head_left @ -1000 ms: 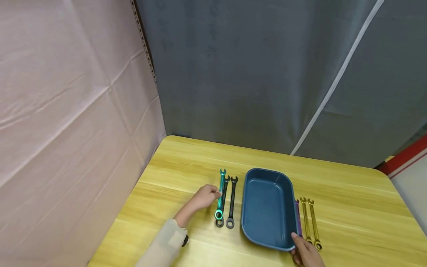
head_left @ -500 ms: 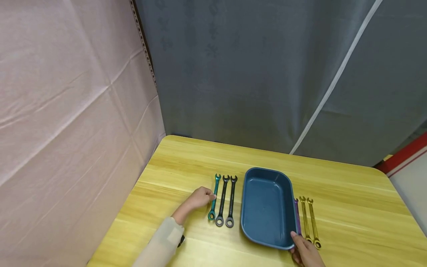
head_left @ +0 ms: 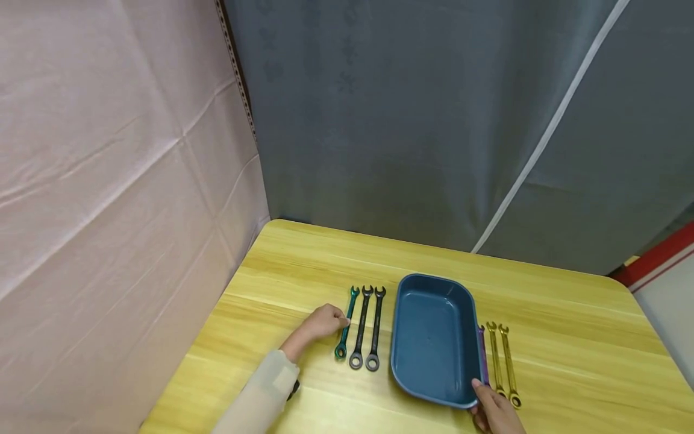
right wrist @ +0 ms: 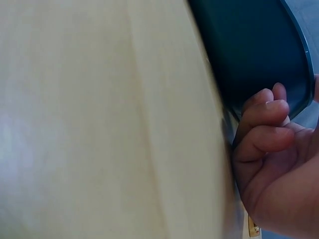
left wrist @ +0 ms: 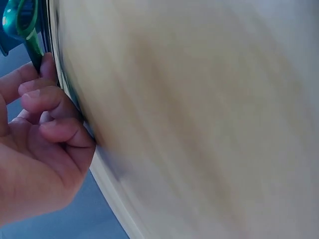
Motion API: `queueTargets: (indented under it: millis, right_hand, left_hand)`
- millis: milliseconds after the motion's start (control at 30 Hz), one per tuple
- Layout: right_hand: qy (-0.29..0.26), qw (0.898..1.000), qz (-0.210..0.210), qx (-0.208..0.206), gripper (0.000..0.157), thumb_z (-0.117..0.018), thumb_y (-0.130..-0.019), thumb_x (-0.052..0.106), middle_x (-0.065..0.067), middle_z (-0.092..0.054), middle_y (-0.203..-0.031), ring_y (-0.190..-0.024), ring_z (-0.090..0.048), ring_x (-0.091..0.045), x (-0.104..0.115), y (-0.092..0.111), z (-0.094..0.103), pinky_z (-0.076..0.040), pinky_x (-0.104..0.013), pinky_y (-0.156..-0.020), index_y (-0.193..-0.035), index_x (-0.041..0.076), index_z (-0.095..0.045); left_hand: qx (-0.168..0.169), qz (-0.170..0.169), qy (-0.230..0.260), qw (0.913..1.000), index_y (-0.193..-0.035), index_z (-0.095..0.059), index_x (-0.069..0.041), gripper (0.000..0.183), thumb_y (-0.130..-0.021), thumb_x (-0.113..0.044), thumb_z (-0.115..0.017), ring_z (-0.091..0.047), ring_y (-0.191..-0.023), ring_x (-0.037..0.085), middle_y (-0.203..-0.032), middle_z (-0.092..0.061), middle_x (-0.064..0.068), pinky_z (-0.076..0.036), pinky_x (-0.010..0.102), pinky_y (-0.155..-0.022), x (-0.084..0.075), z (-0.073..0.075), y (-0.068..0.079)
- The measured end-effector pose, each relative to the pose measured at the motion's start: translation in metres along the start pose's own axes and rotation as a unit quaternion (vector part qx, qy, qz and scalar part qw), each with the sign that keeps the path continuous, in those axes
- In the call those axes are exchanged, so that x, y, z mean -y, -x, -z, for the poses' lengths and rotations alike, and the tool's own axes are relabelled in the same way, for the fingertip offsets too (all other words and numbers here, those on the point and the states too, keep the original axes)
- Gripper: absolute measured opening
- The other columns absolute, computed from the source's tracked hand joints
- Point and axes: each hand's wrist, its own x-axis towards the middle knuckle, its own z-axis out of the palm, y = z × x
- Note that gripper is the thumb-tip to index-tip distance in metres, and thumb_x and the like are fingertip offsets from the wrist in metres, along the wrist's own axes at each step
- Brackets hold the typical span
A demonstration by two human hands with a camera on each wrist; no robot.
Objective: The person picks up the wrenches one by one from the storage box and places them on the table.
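Note:
A teal wrench (head_left: 344,337) lies flat on the wooden table (head_left: 569,337), leftmost in a row with two black wrenches (head_left: 368,328). My left hand (head_left: 325,321) sits beside its shaft, curled fingertips pinching it; the left wrist view shows those fingers (left wrist: 50,99) against the teal wrench (left wrist: 22,20). A dark blue tray (head_left: 398,337) stands just right of the row. My right hand (head_left: 496,410) grips its near right corner; in the right wrist view, curled fingers (right wrist: 261,114) hook under the tray (right wrist: 249,45) rim.
A purple wrench (head_left: 482,355) and two gold wrenches (head_left: 501,358) lie side by side right of the tray. A pink cloth wall (head_left: 108,181) borders the table on the left, a grey curtain (head_left: 434,120) behind.
The teal wrench, earlier raised and overlapping a black wrench, has moved left and down to lie parallel beside the two black ones. The right hand stays on the tray corner.

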Motion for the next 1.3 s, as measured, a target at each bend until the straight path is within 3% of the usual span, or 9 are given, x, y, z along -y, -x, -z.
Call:
queueTargets:
  millis: [700, 1167, 1300]
  right_hand:
    - [-0.035, 0.999, 0.011, -0.015, 0.047, -0.042, -0.101, 0.038, 0.000, -0.040, -0.052, -0.045, -0.036, -0.011, -0.0032, 0.0005, -0.0026, -0.034, -0.025, -0.044, -0.068, 0.006, -0.054]
    - [-0.023, 0.999, 0.014, -0.019, 0.047, -0.043, -0.101, 0.037, 0.000, -0.041, -0.052, -0.046, -0.037, -0.011, -0.0037, 0.0006, -0.0030, -0.034, -0.025, -0.045, -0.067, 0.006, -0.054]
    - [-0.019, 0.999, 0.033, -0.015, 0.052, -0.042, -0.102, 0.038, 0.001, -0.036, -0.052, -0.044, -0.034, -0.011, -0.0041, 0.0019, -0.0040, -0.033, -0.025, -0.043, -0.061, 0.008, -0.044]
  left_hand:
    - [-0.016, 0.022, -0.083, 0.9962, -0.054, -0.037, -0.021, 0.046, -0.093, -0.027, -0.060, -0.026, -0.047, 0.008, -0.050, -0.029, -0.009, -0.021, 0.022, -0.045, -0.0015, -0.0009, -0.0001]
    - [-0.016, 0.026, -0.063, 0.9976, -0.053, -0.039, -0.020, 0.047, -0.095, -0.028, -0.058, -0.028, -0.045, 0.009, -0.049, -0.033, -0.009, -0.023, 0.022, -0.044, -0.0042, -0.0009, 0.0031]
    - [-0.015, 0.012, -0.033, 0.9993, -0.053, -0.038, -0.020, 0.048, -0.097, -0.028, -0.056, -0.027, -0.045, 0.008, -0.049, -0.033, -0.009, -0.023, 0.022, -0.044, -0.0007, -0.0008, 0.0058]
